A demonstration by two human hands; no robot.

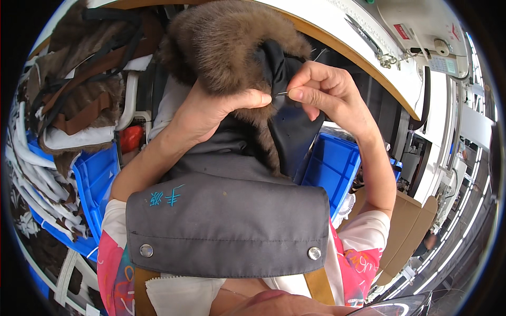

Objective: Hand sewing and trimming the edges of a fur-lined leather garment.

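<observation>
One sewing needle [282, 93] was pinched between thumb and forefinger of the right hand [331, 97]; the left hand [205, 111], closed with its thumb uppermost, gripped the brown fur piece [224, 45] with dark lining [296, 136], near the white worktable's [405, 88] wooden edge.

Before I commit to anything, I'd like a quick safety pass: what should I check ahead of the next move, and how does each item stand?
1. Needle pinched between right hand's thumb and forefinger: ok.
2. Brown fur piece gripped by left hand: ok.
3. Left thumb well clear of the needle: not ok, its tip is right by the needle's far end.
4. Dark cloth smooth near the hands: not ok, it is folded above the needle.
5. Needle threaded: cannot tell, too fine to see.
6. Pointed metal tool away from both hands: ok, on the white table.
</observation>
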